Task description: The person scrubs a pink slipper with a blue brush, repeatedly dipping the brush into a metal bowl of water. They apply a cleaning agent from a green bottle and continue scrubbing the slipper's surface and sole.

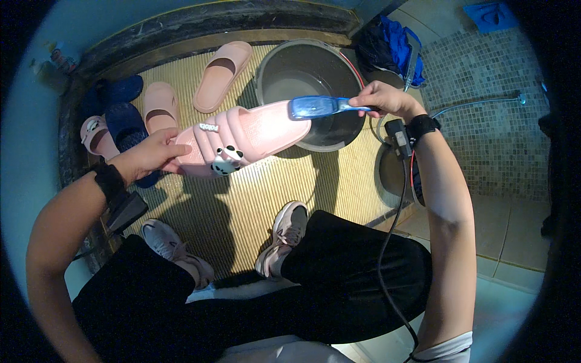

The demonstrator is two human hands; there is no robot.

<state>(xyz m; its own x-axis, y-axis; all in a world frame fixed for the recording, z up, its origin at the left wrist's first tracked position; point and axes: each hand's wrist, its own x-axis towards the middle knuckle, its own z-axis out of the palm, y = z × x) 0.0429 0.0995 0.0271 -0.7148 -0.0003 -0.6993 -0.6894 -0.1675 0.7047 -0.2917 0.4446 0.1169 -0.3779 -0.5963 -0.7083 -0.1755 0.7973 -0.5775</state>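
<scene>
My left hand grips a pink slide slipper by its toe end, thumb on top. Across the strap sits a black-and-white panda ornament. The slipper is held up level, its heel end reaching over the near rim of a dark bucket. In my right hand is the handle of a blue brush, its head laid over the slipper's heel. The bristles are hidden beneath the brush head. Clear liquid shows in the bucket beyond the brush.
Pink slippers and dark blue slippers lie on the ribbed mat at left. Past the bucket is a blue and black bundle. A shower hose crosses the mosaic tiles at right. A cable hangs from my right wrist.
</scene>
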